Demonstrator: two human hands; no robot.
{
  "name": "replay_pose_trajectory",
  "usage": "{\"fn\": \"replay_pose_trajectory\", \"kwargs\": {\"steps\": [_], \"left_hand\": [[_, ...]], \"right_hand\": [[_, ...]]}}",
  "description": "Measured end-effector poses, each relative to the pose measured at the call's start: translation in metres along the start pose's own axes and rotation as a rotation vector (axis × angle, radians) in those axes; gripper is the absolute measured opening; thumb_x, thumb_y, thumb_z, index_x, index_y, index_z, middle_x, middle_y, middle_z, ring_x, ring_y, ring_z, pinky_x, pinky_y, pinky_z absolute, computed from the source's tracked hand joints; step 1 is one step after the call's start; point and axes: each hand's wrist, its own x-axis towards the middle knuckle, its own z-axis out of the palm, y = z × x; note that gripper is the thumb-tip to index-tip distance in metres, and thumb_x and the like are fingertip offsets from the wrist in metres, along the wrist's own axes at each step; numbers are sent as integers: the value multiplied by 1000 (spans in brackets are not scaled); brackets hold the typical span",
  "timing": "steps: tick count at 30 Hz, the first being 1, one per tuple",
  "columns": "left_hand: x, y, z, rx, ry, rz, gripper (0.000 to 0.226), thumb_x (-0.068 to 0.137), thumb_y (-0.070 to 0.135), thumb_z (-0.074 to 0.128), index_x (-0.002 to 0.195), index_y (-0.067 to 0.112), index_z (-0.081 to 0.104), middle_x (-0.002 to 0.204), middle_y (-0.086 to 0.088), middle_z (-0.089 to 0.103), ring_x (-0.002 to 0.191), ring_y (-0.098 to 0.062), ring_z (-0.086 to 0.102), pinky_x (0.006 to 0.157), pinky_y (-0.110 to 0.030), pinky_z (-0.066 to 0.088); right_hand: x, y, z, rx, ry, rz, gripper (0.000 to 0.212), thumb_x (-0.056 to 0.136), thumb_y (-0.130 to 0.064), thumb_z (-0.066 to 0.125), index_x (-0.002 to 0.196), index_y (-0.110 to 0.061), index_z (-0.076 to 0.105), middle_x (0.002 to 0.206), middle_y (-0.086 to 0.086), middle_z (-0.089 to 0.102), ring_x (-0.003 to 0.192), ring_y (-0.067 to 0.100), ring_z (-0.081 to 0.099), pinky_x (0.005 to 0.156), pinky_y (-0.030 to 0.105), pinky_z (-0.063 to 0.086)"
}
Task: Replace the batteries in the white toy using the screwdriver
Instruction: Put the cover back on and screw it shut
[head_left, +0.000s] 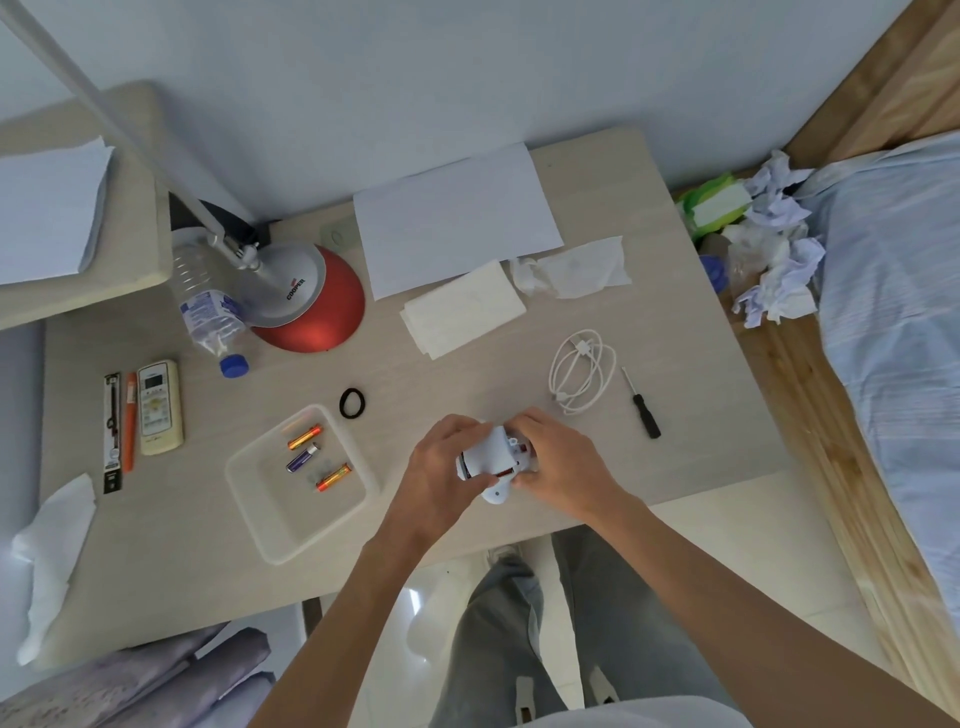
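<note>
Both hands are gripping the white toy (491, 462) above the table's (675, 332) near edge, left hand (441, 467) cradling, right hand (558, 462) pinching its right end.

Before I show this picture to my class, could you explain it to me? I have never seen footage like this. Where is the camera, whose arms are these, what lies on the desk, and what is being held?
There is no machine here. It is a single picture from a wide-angle camera worn on a person's head, looking down at their own arms. The left hand and the right hand both grip a small white toy over the table. The screwdriver lies untouched to the right, beside a coiled white cable. Left of the hands, a clear tray holds three batteries. Further off are a black hair tie, a remote control, a water bottle on its side, a red lamp and a sheet of paper.
</note>
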Motion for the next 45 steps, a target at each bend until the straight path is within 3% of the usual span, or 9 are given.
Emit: {"fn": "replay_pose_trajectory", "kwargs": {"steps": [3, 7, 15, 21, 26, 29, 34, 40, 45], "left_hand": [[-3, -2, -1, -43, -9, -15, 68, 76, 17, 96, 138, 16, 70, 130, 5, 64, 115, -12, 62, 96, -29, 57], [-6, -2, 4, -70, -6, -25, 65, 74, 17, 97, 135, 17, 72, 130, 6, 66, 112, -7, 62, 93, -7, 47], [-11, -13, 7, -83, 32, -46, 61, 76, 15, 96, 133, 18, 73, 132, 5, 65, 118, -15, 63, 96, -33, 58], [-8, -21, 8, -79, 11, -90, 60, 73, 19, 98, 129, 18, 76, 110, 5, 58, 99, -14, 61, 82, -10, 46], [-7, -29, 5, -97, -1, -91, 68, 67, 16, 102, 129, 15, 76, 103, 3, 56, 90, -2, 57, 79, -3, 42], [-5, -33, 6, -102, -3, -94, 68, 64, 19, 103, 127, 15, 77, 101, 4, 56, 91, 2, 58, 80, -6, 46], [-2, -39, 4, -165, -40, -152, 71, 63, 27, 104, 128, 24, 75, 119, 6, 67, 107, -12, 69, 90, -30, 63], [-5, -39, 6, -232, -68, -226, 74, 65, 22, 103, 133, 23, 74, 118, 10, 72, 104, -2, 69, 86, -9, 54], [-6, -41, 7, -228, -74, -223, 76, 65, 23, 104, 134, 26, 72, 117, 13, 71, 104, 3, 69, 89, -14, 58]], "right_hand": [[-1, 0, 0, 10, -6, 10, 48, 81, -23, 84, 123, -27, 61, 117, -18, 59, 88, 2, 55, 73, 21, 48], [-2, -1, 0, 6, -7, 25, 47, 81, -21, 83, 123, -27, 61, 116, -17, 59, 86, 1, 53, 71, 18, 44], [-1, -2, -1, -2, -2, 6, 46, 80, -25, 85, 119, -29, 60, 109, -18, 58, 85, 8, 59, 74, 29, 57], [1, 1, 1, 10, -9, 7, 47, 77, -27, 85, 117, -32, 60, 106, -18, 58, 83, 9, 61, 74, 33, 59], [1, 2, 2, 50, -16, 13, 50, 75, -28, 87, 117, -33, 60, 106, -18, 61, 85, 8, 61, 76, 34, 58], [1, 2, 2, 77, -15, 15, 51, 73, -28, 90, 116, -31, 62, 104, -17, 63, 85, 8, 63, 77, 37, 59], [-1, 2, 2, 131, -10, 23, 48, 72, -25, 90, 112, -29, 63, 97, -14, 67, 83, 10, 64, 75, 39, 59], [-2, 1, 0, 194, -53, 48, 53, 70, -27, 90, 116, -30, 64, 98, -13, 70, 84, 10, 68, 77, 40, 61], [5, -1, -18, 261, -282, 91, 73, 70, -50, 92, 133, -32, 60, 118, -17, 68, 102, 6, 69, 88, 33, 60]]}}
